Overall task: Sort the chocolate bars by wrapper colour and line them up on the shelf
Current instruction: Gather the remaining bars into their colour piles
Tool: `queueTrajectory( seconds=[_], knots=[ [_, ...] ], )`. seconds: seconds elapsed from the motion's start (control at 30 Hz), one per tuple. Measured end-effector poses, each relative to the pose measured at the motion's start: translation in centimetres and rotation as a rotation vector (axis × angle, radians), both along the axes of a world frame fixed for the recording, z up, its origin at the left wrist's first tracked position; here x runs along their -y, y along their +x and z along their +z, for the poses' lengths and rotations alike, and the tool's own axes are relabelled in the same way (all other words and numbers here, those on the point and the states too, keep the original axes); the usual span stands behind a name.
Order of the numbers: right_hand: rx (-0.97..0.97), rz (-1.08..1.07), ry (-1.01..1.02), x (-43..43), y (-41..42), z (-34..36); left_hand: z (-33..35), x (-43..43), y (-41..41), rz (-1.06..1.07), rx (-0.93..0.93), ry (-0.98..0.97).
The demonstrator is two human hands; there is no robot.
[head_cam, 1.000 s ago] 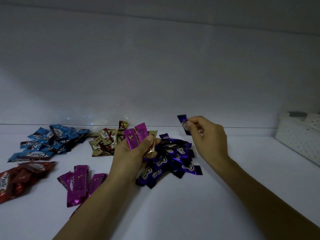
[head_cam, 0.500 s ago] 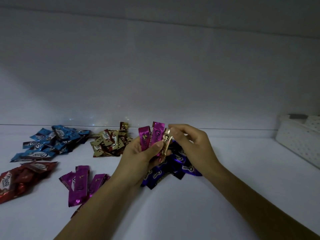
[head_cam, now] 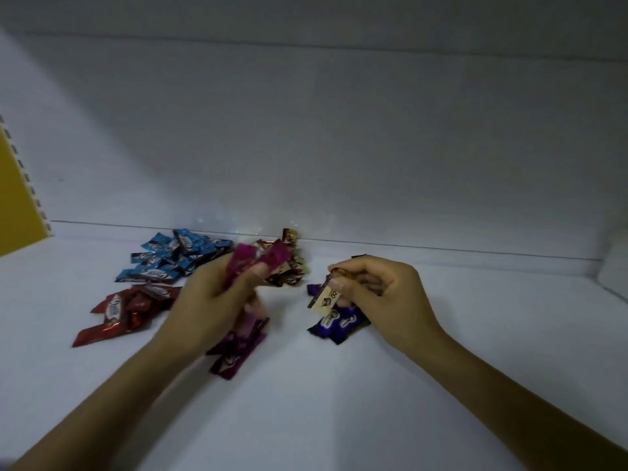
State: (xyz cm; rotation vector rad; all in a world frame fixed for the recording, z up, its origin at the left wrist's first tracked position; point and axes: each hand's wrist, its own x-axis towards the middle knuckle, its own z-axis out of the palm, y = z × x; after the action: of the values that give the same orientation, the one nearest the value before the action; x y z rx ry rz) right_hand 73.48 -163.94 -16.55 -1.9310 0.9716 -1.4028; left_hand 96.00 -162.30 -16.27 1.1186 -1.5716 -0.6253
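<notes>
My left hand (head_cam: 214, 297) grips two magenta bars (head_cam: 258, 263), held up over the magenta pile (head_cam: 238, 348) on the white shelf (head_cam: 339, 402). My right hand (head_cam: 377, 294) pinches a gold bar (head_cam: 324, 297) by its top end, just above the purple pile (head_cam: 339, 326). Blue bars (head_cam: 173, 256) lie heaped at the back left. In front of them lies the red pile (head_cam: 119, 314). The gold pile (head_cam: 289, 266) sits behind my left hand, partly hidden by the magenta bars.
A yellow side panel (head_cam: 17, 198) with a perforated strip closes the shelf at the left. The white back wall (head_cam: 339, 147) rises right behind the piles. A white basket corner (head_cam: 615, 270) shows at the right edge.
My right hand has pulled the gold bar out of my left hand's bundle and moved right with it. My left hand keeps the two magenta bars. The view has shifted left.
</notes>
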Motion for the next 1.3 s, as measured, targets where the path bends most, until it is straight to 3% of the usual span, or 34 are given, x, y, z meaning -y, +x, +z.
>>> queueTrajectory(
  seconds=[0.13,0.3,0.47,0.63,0.77,0.83,0.9,0.97,1.03,1.1,1.2,1.23,1.3],
  knots=[
    [0.003,-0.001,0.011,-0.3,1.6,0.4,-1.1,-3.1,5.8,0.192,0.114,0.142],
    [-0.133,-0.017,0.012,1.1,3.8,1.9,-2.2,-4.6,7.0,0.186,-0.050,0.212],
    [-0.422,-0.190,-0.275,4.8,8.1,2.9,-2.2,-5.1,6.7,0.118,-0.101,0.191],
    [-0.811,-0.261,-0.045,8.7,11.3,0.5,-2.0,-5.3,7.1,0.073,-0.114,0.184],
    [-0.931,-0.292,0.000,9.0,11.8,1.5,-2.0,-5.1,7.4,0.089,-0.128,0.153],
    [-0.847,-0.285,-0.043,8.1,12.2,2.4,-2.0,-5.3,7.3,0.092,-0.124,0.139],
    [-0.561,-0.189,0.005,5.9,13.1,3.0,-2.0,-5.4,7.4,0.117,-0.128,0.129],
    [-0.237,0.077,0.301,2.8,14.4,3.4,-1.9,-5.2,7.5,0.156,-0.145,0.131],
    [-0.121,0.304,0.492,0.6,15.3,3.4,-1.7,-5.2,7.6,0.169,-0.165,0.124],
    [-0.075,0.365,0.471,-0.5,15.6,3.2,-1.5,-5.3,7.6,0.171,-0.168,0.110],
    [0.081,0.230,0.420,-0.5,14.7,3.5,-1.8,-5.1,7.7,0.205,-0.223,0.146],
    [0.066,0.144,0.313,-0.3,13.9,3.4,-1.8,-4.9,7.8,0.207,-0.279,0.205],
    [-0.190,-0.027,-0.027,-0.1,12.0,2.8,-1.7,-4.8,7.8,0.192,-0.320,0.301]
  ],
)
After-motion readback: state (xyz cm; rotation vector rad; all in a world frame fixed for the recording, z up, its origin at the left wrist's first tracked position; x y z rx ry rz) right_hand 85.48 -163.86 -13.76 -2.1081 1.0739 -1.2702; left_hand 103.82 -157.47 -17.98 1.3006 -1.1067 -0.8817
